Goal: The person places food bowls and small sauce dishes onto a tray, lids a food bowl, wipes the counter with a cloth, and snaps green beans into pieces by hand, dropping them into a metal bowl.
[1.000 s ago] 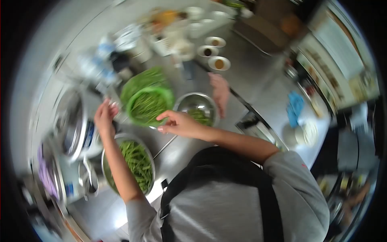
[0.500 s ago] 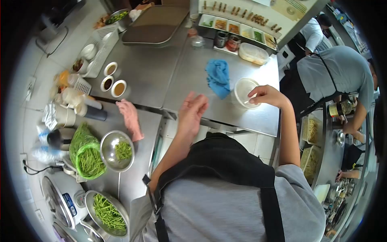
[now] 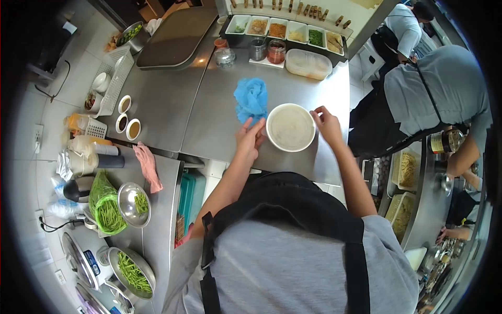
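Note:
A round white tub [image 3: 291, 127] is in front of me at the counter's near edge, seen from above. Its pale top looks cloudy; I cannot tell whether that is a lid or the contents. At the tub's left side, my left hand [image 3: 250, 138] has its fingers against the wall. My right hand [image 3: 327, 124] pinches the rim on the opposite side, thumb and fingers close together. Just beyond my left fingertips lies a crumpled blue cloth [image 3: 251, 98].
Topping trays [image 3: 277, 29], jars [image 3: 276, 51] and a lidded plastic box [image 3: 308, 64] line the back. Sauce cups [image 3: 134, 129], a pink cloth [image 3: 148, 166] and bowls of green beans [image 3: 134, 273] sit at left. A co-worker [image 3: 423, 89] bends over at right.
My right hand went from the tub's top to its right rim, and my left hand came up to its left side. The tub is nearer me, and the view has shifted.

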Demonstrator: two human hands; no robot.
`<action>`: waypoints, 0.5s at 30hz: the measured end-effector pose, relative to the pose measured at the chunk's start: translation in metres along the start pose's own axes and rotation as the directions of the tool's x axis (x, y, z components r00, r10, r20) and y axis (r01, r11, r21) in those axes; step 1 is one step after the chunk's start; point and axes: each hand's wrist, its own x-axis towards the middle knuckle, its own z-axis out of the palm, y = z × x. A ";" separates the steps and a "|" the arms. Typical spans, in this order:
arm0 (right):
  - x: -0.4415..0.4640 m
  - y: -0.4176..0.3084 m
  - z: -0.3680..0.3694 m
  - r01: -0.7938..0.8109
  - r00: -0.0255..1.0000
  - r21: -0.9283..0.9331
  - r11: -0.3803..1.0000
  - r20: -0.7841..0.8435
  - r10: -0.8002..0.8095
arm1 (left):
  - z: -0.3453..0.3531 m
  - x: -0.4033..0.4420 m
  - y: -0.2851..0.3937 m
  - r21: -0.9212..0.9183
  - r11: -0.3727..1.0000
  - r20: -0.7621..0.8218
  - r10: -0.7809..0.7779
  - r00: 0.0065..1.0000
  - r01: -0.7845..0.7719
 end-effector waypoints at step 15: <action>-0.014 0.001 0.039 -0.081 0.994 0.095 0.992 0.078 0.074 | 0.000 0.013 -0.054 -0.042 0.996 0.113 0.084 0.990 -0.080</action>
